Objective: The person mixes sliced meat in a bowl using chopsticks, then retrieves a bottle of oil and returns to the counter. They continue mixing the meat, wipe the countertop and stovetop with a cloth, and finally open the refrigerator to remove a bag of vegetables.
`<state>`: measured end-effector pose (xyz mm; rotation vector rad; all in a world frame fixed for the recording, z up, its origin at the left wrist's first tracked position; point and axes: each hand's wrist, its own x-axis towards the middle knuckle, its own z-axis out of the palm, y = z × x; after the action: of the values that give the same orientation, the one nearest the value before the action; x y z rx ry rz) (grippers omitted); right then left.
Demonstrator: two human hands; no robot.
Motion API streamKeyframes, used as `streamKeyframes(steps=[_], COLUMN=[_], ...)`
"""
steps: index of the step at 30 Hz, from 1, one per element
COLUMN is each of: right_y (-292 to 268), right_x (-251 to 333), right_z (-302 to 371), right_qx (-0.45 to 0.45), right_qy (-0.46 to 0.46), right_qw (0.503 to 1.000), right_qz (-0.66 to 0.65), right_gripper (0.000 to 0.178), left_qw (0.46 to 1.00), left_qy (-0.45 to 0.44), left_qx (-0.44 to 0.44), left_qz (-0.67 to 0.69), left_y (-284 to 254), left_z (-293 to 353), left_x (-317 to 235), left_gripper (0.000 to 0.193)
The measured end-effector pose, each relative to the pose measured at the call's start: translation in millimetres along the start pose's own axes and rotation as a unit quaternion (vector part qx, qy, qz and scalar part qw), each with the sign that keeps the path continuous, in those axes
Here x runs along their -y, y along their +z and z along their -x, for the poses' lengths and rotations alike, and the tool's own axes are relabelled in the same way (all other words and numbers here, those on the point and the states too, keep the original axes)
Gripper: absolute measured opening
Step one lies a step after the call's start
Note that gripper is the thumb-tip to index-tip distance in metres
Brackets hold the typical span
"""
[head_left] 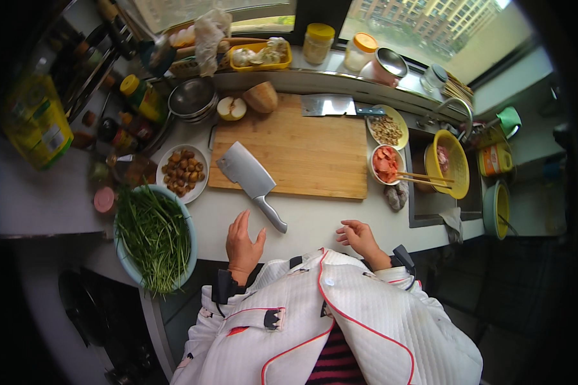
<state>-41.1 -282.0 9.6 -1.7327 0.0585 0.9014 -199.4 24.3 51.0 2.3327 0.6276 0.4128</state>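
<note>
Hands [244, 244] just below cleaver [250, 179]

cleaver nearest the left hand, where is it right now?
In the head view the cleaver lies left of centre, blade on the wooden cutting board's lower-left corner, handle on the white counter just up-right of the left hand.
</note>
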Motion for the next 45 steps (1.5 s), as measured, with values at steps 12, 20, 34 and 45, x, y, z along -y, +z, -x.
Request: streamKeyframes(steps=[12, 20, 34, 45], right_y=[-18, -30, -114, -227], right_x=[-19, -37, -89, -214], right_z=[43, 55, 105, 228], right_qx=[-0.1, -0.161, -0.129, -0.276], right_qy=[0.013, -0.026, -0.02, -0.044], right_qw=[0.995, 0.986, 0.989, 0.924], right_qz=[-0.018, -0.019, -0.072, -0.261], right_gripper=[0.038, 0.035, 0.035, 0.032], left_qw=[0.936, 0.975, 0.96, 0.808], left_qy=[-0.214, -0.133, -0.025, 0.048], left_qx=[0.121, 0.124, 0.248, 0.562], left_qz=[0.251, 0.125, 0.13, 0.169], left_y=[58, 60, 120, 248], left_z=[21, 37, 81, 118], left_x=[16, 23, -67, -232], left_gripper=[0.076, 0.078, 0.039, 0.036])
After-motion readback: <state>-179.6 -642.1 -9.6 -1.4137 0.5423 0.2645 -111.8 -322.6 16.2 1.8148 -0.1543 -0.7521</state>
